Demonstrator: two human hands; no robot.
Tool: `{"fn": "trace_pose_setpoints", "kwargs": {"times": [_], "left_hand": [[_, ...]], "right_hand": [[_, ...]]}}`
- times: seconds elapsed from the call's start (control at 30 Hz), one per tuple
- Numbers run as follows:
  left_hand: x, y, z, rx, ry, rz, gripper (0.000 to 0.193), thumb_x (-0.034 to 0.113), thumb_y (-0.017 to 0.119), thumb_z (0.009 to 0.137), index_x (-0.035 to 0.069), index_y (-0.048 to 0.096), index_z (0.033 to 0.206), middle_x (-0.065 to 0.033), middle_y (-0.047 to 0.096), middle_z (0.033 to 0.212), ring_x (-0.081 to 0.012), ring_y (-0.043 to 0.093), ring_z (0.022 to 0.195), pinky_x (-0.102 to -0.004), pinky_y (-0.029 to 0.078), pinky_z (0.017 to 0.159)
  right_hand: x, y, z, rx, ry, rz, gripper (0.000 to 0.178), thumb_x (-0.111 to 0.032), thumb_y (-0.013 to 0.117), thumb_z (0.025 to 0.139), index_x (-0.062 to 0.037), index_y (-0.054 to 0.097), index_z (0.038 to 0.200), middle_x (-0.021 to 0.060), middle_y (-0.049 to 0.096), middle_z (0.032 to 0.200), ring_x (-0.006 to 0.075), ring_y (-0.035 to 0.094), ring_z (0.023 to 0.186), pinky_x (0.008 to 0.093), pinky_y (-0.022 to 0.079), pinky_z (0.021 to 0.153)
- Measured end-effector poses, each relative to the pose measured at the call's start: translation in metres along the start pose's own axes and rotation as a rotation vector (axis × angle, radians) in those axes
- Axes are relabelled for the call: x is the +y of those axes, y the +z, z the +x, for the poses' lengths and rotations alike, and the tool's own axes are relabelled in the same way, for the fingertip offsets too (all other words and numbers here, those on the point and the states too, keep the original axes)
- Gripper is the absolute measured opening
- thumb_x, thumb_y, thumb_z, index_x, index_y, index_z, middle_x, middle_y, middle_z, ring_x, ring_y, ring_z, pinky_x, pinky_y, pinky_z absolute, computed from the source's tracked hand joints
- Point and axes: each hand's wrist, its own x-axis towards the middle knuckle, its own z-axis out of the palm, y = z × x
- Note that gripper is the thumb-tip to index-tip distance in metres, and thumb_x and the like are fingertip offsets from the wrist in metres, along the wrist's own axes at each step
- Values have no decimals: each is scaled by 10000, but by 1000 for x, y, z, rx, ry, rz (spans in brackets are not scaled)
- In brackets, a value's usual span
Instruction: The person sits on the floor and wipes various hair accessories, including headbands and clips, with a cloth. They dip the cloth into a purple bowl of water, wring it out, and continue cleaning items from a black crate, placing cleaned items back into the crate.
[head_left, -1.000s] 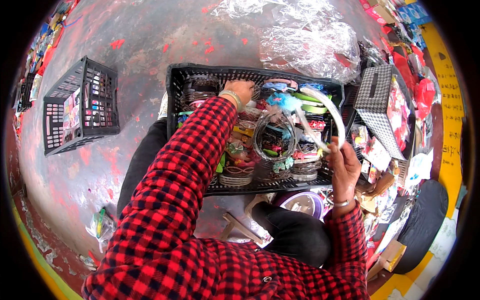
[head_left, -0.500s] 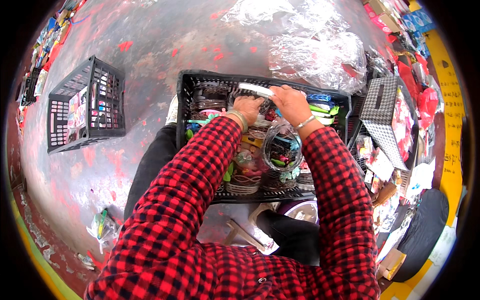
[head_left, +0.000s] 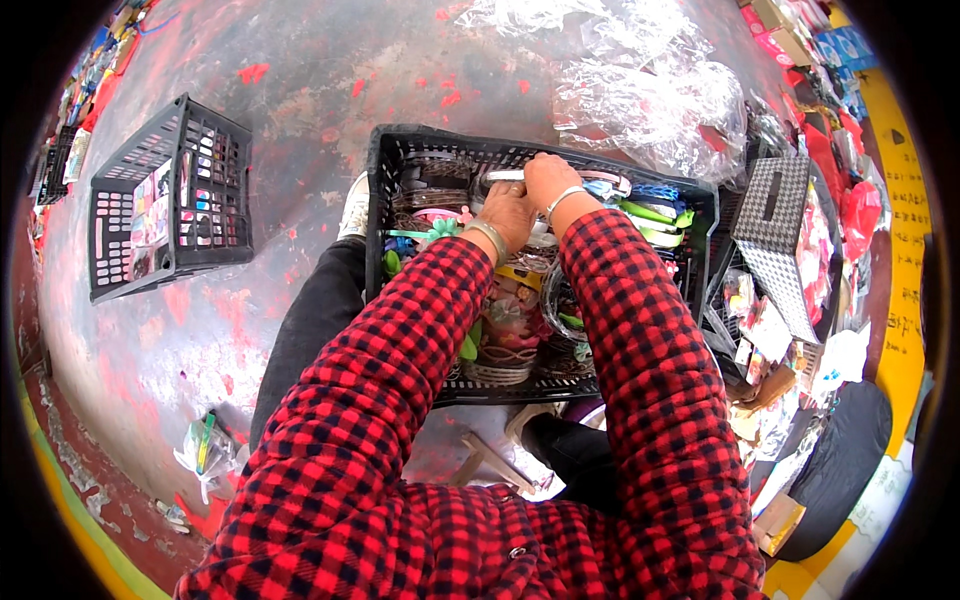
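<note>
A black plastic crate [head_left: 440, 140] sits in front of me, packed with hair headbands. Both my hands reach into its far half, close together. My right hand [head_left: 553, 184] is closed over a white headband [head_left: 505, 176] near the far wall. My left hand [head_left: 508, 217] lies just left of it and lower, fingers curled down among the headbands; what they grip is hidden. A pink headband [head_left: 436, 214] and a teal flower headband [head_left: 440, 230] lie left of my hands. To the right are green headbands [head_left: 655, 225] and blue ones [head_left: 657, 192]. Clear-wrapped bundles fill the near part.
Another black crate [head_left: 213, 190] stands on the floor at left. Crumpled clear plastic [head_left: 650, 95] lies beyond the crate. At right are a checked box [head_left: 775, 225], heaped packages and a black bag [head_left: 845, 465]. A small plastic bag [head_left: 205, 450] lies at lower left.
My right hand has shifted slightly left and up, and my left hand slightly right. My right forearm now covers more of the clear-wrapped bundle. The crate appears a little further right in view.
</note>
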Motion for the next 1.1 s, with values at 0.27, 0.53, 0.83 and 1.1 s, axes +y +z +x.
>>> {"fn": "trace_pose_setpoints", "kwargs": {"times": [0.27,0.53,0.83,1.1], "left_hand": [[2,3,-8,277,76,-130,286,77,579,744,40,573,1027,-172,535,1072,-358,486,1007,-420,400,879],[-3,-2,-9,261,76,-72,302,95,581,767,30,531,1058,-188,515,1086,-354,482,1028,-407,397,896],[14,-33,5,391,-49,45,304,59,518,778,23,514,1080,-172,504,1124,-343,465,1061,-410,385,917],[-5,-24,16,95,-39,66,430,50,486,786,89,472,1214,-183,445,1222,-345,418,1132,-420,365,952]], "right_hand": [[25,12,-15,109,-95,96,296,-81,502,787,-21,585,1064,198,526,1138,312,532,1053,374,447,880],[63,-40,-167,-100,-261,237,142,-206,575,816,-74,620,844,112,602,806,308,580,744,383,477,680],[13,-8,-239,-46,-410,-4,115,-196,568,735,-84,592,751,71,566,765,237,558,771,359,455,617],[23,-20,-242,51,-434,-107,78,-138,509,737,-102,578,730,45,535,728,213,534,727,324,420,620]]}}
